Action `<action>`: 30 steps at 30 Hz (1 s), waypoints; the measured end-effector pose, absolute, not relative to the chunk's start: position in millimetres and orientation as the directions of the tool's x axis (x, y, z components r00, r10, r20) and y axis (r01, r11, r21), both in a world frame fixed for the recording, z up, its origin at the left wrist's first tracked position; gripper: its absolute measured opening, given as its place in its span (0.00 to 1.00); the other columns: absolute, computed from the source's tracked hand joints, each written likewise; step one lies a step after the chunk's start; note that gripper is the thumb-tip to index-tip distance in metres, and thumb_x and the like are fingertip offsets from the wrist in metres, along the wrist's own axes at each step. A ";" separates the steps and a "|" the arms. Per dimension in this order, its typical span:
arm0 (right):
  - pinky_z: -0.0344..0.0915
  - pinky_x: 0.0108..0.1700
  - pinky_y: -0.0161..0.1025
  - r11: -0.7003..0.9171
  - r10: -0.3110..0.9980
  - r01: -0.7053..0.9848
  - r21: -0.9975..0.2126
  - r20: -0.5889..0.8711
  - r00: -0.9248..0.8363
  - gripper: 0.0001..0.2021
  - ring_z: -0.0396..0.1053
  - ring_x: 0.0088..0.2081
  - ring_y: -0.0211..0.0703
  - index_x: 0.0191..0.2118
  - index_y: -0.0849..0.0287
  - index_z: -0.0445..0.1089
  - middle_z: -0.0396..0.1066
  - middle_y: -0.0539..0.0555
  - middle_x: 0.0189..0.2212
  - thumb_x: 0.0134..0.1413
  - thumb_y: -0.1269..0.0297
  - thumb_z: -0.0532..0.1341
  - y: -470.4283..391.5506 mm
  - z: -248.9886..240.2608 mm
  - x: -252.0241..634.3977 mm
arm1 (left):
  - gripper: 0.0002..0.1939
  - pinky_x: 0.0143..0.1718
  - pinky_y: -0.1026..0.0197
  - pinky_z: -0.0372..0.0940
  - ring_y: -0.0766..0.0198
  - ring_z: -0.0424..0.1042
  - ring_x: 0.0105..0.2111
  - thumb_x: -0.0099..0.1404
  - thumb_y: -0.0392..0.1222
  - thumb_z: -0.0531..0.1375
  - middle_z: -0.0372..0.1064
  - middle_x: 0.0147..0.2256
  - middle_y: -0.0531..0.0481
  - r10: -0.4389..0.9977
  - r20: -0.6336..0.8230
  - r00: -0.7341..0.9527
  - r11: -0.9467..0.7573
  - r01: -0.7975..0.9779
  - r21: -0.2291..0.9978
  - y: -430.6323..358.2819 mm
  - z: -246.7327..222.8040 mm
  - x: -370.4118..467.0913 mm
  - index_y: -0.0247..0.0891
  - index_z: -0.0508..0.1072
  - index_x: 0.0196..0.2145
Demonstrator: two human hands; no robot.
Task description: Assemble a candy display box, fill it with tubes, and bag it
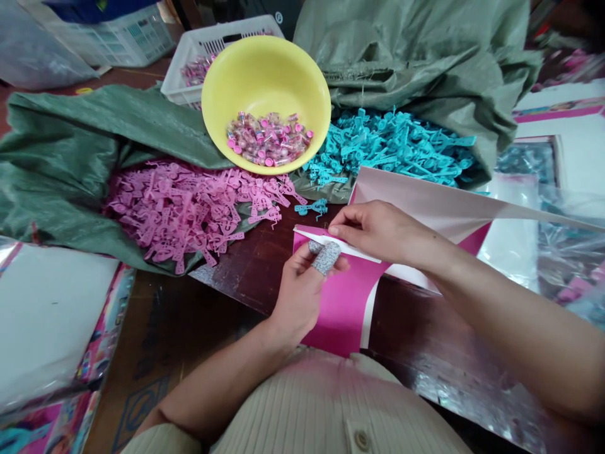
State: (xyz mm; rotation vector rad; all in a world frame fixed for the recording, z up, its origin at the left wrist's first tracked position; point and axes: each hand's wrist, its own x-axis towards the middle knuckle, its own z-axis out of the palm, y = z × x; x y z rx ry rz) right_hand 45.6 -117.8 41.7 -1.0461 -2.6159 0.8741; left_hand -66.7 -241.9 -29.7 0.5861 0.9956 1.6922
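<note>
Both forearms reach in from the near edge and meet over the dark table (246, 271). The right hand (378, 230) lies palm down, fingertips pinching the folded edge of a pink card (343, 302); the left hand (302, 290), thumb wrapped in grey tape, pinches the same edge from below. Beyond them, a green sack (61, 164) spills pink plastic parts (184, 211), another sack (416, 57) spills teal parts (392, 148). A yellow bowl (265, 75) holds small pink-capped tubes (268, 139).
</note>
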 end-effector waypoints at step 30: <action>0.68 0.60 0.48 -0.011 0.936 -0.029 -1.000 0.000 -0.352 0.20 0.72 0.55 0.49 0.52 0.45 0.70 0.72 0.53 0.54 0.55 0.51 0.70 -169.6 -72.8 160.1 | 0.25 0.36 0.65 0.69 0.66 0.72 0.33 0.52 0.46 0.75 0.75 0.39 0.52 0.782 0.215 -0.585 -0.231 0.049 0.972 -251.3 -63.4 -201.3 0.41 0.73 0.46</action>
